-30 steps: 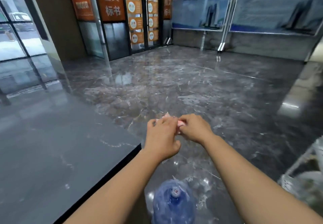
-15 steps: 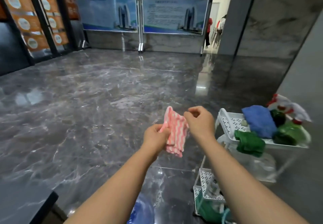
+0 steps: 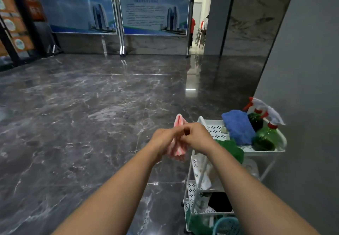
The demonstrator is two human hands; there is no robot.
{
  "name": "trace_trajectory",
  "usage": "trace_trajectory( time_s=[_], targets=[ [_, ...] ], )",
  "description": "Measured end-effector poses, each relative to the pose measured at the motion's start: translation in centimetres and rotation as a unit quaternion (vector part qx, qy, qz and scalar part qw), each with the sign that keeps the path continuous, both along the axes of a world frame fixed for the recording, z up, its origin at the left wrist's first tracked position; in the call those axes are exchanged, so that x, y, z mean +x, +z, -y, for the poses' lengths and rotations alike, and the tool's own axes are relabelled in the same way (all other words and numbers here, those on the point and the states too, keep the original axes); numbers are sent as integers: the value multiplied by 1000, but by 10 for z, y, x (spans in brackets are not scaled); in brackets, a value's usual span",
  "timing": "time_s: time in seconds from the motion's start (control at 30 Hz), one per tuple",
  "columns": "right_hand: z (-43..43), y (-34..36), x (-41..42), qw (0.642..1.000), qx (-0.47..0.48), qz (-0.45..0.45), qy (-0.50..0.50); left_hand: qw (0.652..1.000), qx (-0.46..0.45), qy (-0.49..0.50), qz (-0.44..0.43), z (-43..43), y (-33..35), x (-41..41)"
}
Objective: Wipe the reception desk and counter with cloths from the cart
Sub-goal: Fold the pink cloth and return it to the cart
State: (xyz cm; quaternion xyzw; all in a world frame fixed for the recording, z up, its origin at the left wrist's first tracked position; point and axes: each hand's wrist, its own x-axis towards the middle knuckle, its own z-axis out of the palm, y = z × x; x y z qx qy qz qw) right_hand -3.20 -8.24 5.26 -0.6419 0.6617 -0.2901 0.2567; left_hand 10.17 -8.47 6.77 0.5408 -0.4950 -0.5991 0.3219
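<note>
- Cart (image 3: 213,130): white, tiered, just right of the hands; its top tray holds a blue cloth (image 3: 238,126), a green cloth (image 3: 230,146) draped over the rim, and two green spray bottles (image 3: 266,135).
- Left hand (image 3: 163,139) and right hand (image 3: 198,137): touching, fingers curled, both gripping the striped cloth (image 3: 177,150).
- Striped cloth: pink-and-white, bunched, hanging between the hands above the floor.

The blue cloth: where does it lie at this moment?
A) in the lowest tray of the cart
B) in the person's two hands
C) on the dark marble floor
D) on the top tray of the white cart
D: the blue cloth lies on the cart's top tray, beside the green spray bottles, while the left hand and the right hand grip the pink striped cloth.
</note>
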Motion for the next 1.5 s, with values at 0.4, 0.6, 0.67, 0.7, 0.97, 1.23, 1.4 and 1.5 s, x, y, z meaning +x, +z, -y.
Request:
trace_trajectory(
  time_s=[0.4, 0.6, 0.67, 0.7, 0.97, 1.23, 1.4, 1.5],
  targets=[
    [101, 9, -131, 977, -86, -35, -192, 928, -284, 1, 241, 115, 4, -105],
    [104, -35, -159, 965, -43, -129, -224, 875, -317, -32, 364, 130, -49, -142],
    [96, -67, -162, 969, 51, -165, -177, 860, -282, -75, 418, 126, -83, -147],
    [91, -79, -162, 968, 79, -181, -157, 849, -273, -92, 442, 122, -97, -148],
    [94, -87, -165, 969, 105, -178, -132, 824, -280, -46, 490, 116, -117, -161],
    [127, -26, -186, 932, -36, -265, -244, 783, -374, 101, 487, 168, -50, -153],
    [114, -59, -176, 928, 53, -350, -116, 776, -337, 59, 530, 150, -82, -146],
    [101, -80, -170, 929, 99, -356, -30, 777, -291, -10, 559, 128, -122, -136]
  ],
)
